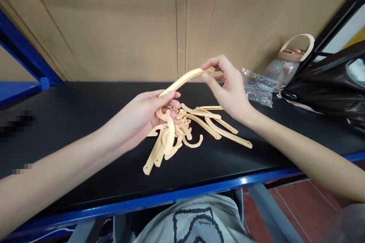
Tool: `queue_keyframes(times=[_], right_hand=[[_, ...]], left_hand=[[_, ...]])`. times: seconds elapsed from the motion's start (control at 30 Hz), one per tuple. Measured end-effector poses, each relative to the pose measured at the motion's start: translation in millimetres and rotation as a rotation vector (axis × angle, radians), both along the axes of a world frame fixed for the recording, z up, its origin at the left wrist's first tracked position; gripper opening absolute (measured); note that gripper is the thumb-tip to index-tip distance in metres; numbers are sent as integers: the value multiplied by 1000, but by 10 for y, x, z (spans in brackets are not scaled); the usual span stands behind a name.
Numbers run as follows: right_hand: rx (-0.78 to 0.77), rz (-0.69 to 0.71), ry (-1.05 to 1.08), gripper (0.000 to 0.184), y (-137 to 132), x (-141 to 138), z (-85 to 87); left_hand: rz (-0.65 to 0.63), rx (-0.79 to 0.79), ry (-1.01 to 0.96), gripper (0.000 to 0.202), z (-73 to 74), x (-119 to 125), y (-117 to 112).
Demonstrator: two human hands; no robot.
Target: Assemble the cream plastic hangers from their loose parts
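Observation:
A long, slightly bowed cream plastic hanger arm (185, 78) is held slantwise above the table between both my hands. My left hand (154, 112) grips its lower left end between thumb and fingers. At its upper right end, near a small hole, my right hand (224, 79) pinches it with thumb and fingertips. A cream hook-shaped piece (170, 133) shows just below my left fingers; whether they hold it too I cannot tell. Beneath the hands lies a loose pile of matching parts, with curved hooks (195, 144) and straight arms with end holes (236, 138).
The black tabletop (85, 121) has a blue metal front edge (142, 199). Cardboard (114, 26) stands behind it. Towards the right are crumpled clear plastic (258, 89), a handled water bottle (285, 64) and a shiny black bag (325, 79).

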State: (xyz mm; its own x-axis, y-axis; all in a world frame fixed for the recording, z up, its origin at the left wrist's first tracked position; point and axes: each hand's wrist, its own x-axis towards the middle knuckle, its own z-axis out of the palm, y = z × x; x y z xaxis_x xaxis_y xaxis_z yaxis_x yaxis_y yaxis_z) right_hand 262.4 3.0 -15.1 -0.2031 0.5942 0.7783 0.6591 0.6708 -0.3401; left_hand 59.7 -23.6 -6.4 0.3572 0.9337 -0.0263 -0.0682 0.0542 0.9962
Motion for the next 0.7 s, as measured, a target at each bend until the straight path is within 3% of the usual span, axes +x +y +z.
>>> queue_keyframes(times=[0.07, 0.17, 0.27, 0.37, 0.5, 0.6, 0.7], right_hand=[[74, -57, -241, 24, -35, 5, 29], [194, -129, -494, 29, -124, -35, 60], [307, -160, -585, 25, -181, -69, 78], [405, -90, -686, 25, -211, -96, 77], [319, 33, -838, 30, -250, -118, 71], [229, 69, -858, 31, -270, -97, 90], [194, 58, -874, 30, -278, -71, 109]], left_hand=[[18, -24, 13, 13, 33, -42, 61], [-77, -57, 99, 11, 61, -59, 53], [-172, -53, 164, 7, 85, -43, -4], [-235, -61, 191, 4, 103, -21, -44], [-280, -105, 202, 7, 98, -11, -59], [-255, -142, 163, 14, 91, -21, -47], [-269, -166, 103, 9, 97, -31, -13]])
